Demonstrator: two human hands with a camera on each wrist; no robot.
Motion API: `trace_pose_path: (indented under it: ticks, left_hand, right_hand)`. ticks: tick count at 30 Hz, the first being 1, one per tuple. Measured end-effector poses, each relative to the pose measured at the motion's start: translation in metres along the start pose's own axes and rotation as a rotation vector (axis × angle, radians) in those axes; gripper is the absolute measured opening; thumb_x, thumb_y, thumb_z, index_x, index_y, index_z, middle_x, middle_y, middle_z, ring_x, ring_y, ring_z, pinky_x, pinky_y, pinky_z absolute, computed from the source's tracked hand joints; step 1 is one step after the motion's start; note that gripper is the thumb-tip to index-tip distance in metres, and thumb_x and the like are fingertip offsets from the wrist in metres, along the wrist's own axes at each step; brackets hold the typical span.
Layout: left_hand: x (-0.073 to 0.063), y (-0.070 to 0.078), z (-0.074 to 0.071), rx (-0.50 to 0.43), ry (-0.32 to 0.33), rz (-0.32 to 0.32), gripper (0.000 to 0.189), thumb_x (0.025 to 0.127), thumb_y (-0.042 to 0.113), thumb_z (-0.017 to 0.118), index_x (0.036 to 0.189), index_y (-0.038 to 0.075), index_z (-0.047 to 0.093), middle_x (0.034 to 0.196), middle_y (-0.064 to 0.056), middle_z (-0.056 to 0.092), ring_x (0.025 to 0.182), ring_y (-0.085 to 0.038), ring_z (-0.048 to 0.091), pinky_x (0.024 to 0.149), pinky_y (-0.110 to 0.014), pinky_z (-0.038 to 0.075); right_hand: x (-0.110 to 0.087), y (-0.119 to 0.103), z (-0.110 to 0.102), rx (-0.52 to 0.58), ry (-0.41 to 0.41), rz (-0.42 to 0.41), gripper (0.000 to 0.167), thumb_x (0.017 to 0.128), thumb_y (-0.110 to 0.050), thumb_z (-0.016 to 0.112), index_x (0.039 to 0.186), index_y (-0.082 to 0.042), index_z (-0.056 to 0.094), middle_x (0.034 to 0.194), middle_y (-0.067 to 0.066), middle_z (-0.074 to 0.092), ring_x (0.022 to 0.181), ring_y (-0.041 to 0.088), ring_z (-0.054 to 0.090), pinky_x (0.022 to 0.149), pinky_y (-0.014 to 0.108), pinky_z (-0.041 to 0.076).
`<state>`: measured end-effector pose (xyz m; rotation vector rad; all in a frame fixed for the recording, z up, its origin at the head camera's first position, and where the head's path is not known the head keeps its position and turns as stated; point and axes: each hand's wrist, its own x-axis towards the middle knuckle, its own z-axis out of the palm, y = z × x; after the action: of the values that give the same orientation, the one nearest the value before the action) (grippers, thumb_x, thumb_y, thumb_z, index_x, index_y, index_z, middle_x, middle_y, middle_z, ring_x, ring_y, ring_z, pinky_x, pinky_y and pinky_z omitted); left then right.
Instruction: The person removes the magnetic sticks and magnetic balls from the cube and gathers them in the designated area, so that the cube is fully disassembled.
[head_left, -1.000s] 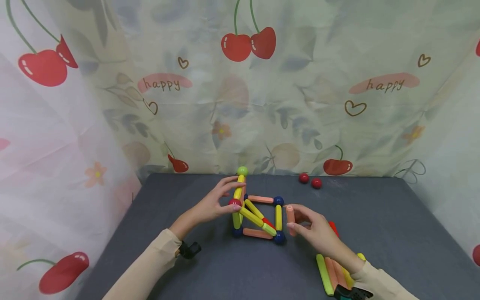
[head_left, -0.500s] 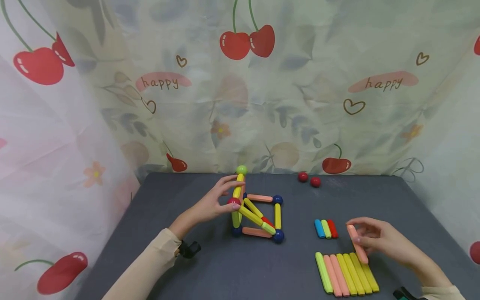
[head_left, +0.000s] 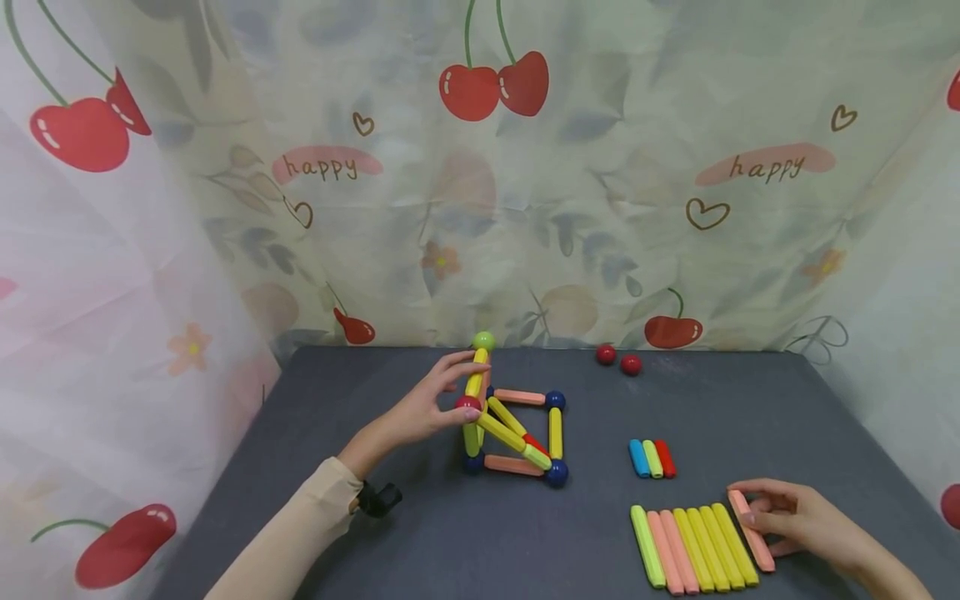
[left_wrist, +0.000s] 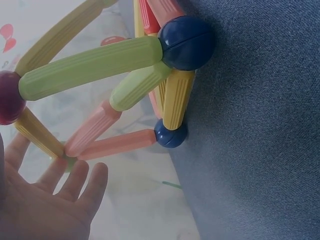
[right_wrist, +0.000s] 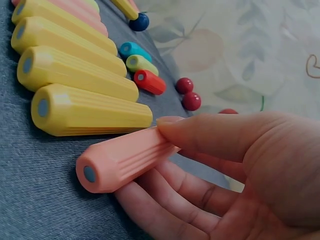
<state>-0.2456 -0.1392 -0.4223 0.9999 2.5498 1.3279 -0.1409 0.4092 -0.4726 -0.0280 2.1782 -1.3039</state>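
Your left hand (head_left: 420, 408) holds the upper part of a stick-and-ball frame (head_left: 502, 430) that stands left of centre on the dark table (head_left: 525, 542). Your thumb touches a red ball (head_left: 468, 403) and your fingers reach round the yellow stick (head_left: 474, 385) rising behind it. In the left wrist view, those fingertips sit close to the frame's light green ball (head_left: 483, 340), which is its highest point. Blue balls (head_left: 557, 473) mark the corners of the base, joined by pink and yellow sticks, and a slanting stick runs from the red ball down to the front right corner.

Your right hand (head_left: 798, 525) pinches a pink stick (head_left: 752, 533) between thumb and fingers. This stick lies at a slant just beside the right end of a row of sticks (head_left: 697, 550): one light green, two pink, four yellow. Whether it touches the nearest yellow one, you cannot tell.

Behind the row lie three short sticks (head_left: 652, 458), blue, light green and red, side by side. Two loose red balls (head_left: 631, 365) rest near the table's back edge, before a cloth backdrop (head_left: 480, 208) printed with cherries, hearts and the word "happy".
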Motion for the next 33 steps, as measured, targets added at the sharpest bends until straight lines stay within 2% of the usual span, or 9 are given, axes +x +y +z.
trace_pose_path:
  ticks: [13, 19, 24, 29, 33]
  left_hand:
    - [0.000, 0.000, 0.000, 0.010, -0.002, -0.012, 0.069, 0.091, 0.045, 0.069, 0.151, 0.022, 0.042, 0.163, -0.001, 0.021, 0.144, -0.030, 0.032, 0.110, -0.057, 0.039]
    - [0.000, 0.000, 0.000, 0.003, -0.003, -0.013, 0.066, 0.091, 0.047, 0.068, 0.150, 0.030, 0.042, 0.163, 0.000, 0.021, 0.145, -0.029, 0.031, 0.111, -0.056, 0.039]
    - [-0.001, 0.001, -0.001, 0.004, -0.002, -0.003, 0.066, 0.091, 0.049, 0.067, 0.150, 0.032, 0.041, 0.163, -0.001, 0.020, 0.145, -0.030, 0.031, 0.111, -0.057, 0.039]
    - [-0.001, 0.000, -0.001, -0.004, -0.003, 0.015, 0.067, 0.091, 0.050, 0.066, 0.150, 0.030, 0.042, 0.163, -0.003, 0.020, 0.146, -0.032, 0.030, 0.110, -0.058, 0.039]
    - [-0.001, -0.001, -0.001, -0.007, -0.010, 0.030, 0.068, 0.092, 0.051, 0.065, 0.151, 0.027, 0.041, 0.164, -0.003, 0.019, 0.147, -0.032, 0.028, 0.110, -0.059, 0.039]
  right_hand:
    - [0.000, -0.003, 0.007, -0.057, -0.015, 0.018, 0.069, 0.098, -0.029, 0.062, 0.142, 0.017, 0.036, 0.104, 0.001, 0.068, 0.090, 0.009, 0.064, 0.075, 0.036, 0.061]
    - [-0.001, -0.005, 0.009, -0.067, -0.008, 0.027, 0.070, 0.097, -0.030, 0.063, 0.142, 0.017, 0.037, 0.104, 0.002, 0.067, 0.090, 0.009, 0.063, 0.076, 0.036, 0.061]
    - [-0.001, -0.005, 0.010, -0.065, -0.008, 0.019, 0.065, 0.098, -0.029, 0.062, 0.141, 0.015, 0.040, 0.101, 0.003, 0.065, 0.086, 0.010, 0.062, 0.074, 0.036, 0.060]
    - [0.000, -0.006, 0.011, -0.050, -0.006, 0.008, 0.057, 0.098, -0.028, 0.063, 0.135, 0.011, 0.045, 0.094, 0.004, 0.064, 0.081, 0.014, 0.064, 0.071, 0.036, 0.060]
    - [0.000, -0.009, 0.012, -0.074, 0.006, 0.011, 0.057, 0.097, -0.028, 0.064, 0.133, 0.011, 0.044, 0.092, 0.005, 0.065, 0.080, 0.015, 0.064, 0.069, 0.037, 0.059]
